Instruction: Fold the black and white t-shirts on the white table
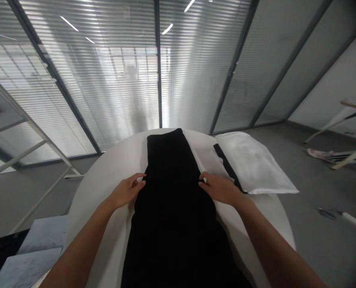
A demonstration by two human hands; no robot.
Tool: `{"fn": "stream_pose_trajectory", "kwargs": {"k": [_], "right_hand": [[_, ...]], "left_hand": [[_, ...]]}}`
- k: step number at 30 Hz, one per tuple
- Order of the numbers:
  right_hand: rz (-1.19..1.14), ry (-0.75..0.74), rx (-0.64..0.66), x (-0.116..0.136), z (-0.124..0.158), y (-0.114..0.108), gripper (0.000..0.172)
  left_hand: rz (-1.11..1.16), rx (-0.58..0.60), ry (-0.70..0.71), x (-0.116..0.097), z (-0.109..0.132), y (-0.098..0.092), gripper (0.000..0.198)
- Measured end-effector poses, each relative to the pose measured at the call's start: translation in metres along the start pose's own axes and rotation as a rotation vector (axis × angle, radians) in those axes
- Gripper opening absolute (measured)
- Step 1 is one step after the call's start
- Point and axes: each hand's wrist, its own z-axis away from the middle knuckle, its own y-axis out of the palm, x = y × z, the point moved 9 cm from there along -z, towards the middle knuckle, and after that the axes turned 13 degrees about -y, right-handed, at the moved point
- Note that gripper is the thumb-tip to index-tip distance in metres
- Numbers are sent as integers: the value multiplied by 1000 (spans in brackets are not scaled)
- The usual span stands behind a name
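Note:
A long black garment (172, 188) lies lengthwise down the middle of a round white table (106, 176), its far end near the table's back edge. My left hand (126, 190) rests at the garment's left edge, fingers curled and pinching the fabric. On the opposite side my right hand (219, 187) sits palm down at the right edge, fingertips pressed onto the cloth's border. Both forearms reach in from the bottom of the view.
A white bag or folded packaging (252, 164) with a black strip (227, 166) lies on the table's right part. Glass walls with blinds (130, 80) stand behind. A white metal frame (30, 148) stands left, grey boxes (30, 256) lower left, table legs (342, 120) far right.

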Motion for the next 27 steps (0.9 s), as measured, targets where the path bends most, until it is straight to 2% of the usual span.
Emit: {"fn": "stream_pose_trajectory", "kwargs": {"k": [2,4,5,9,10,12,14,15,17,20,23,25,27], "right_hand": [[57,3,-34,0,-2,-1,31],[14,-42,7,4,-4,4,30],[-33,-63,39,6,-4,6,30],[-200,-121,184,18,1,12,24],[-173,-104,159,18,1,10,23],[-40,-30,37,15,-1,1,27],[78,15,-59,14,-3,-2,33],[106,7,-73,16,-4,-1,34],[112,-33,-68,19,-7,4,33],[41,-86,-8,19,-7,8,31],[-39,-95,91,18,-4,10,24],[-2,-40,55,13,-4,5,25],[85,35,-45,7,-4,-3,31]], "left_hand": [[-102,-132,25,-3,-3,-3,49],[-171,-142,44,-5,-5,2,44],[-165,-114,49,-5,-6,5,41],[1,133,-12,4,-4,16,32],[20,130,-34,6,-4,13,33],[-20,0,-44,5,-4,1,38],[-125,-148,12,-3,-2,-7,47],[-182,-180,46,-8,-1,-6,52],[-249,-177,100,-15,0,0,58],[-224,-112,130,-17,0,8,61],[-190,-6,87,-11,0,14,50],[-191,-15,55,-9,0,13,46],[-218,-104,51,-12,1,8,47]]}}
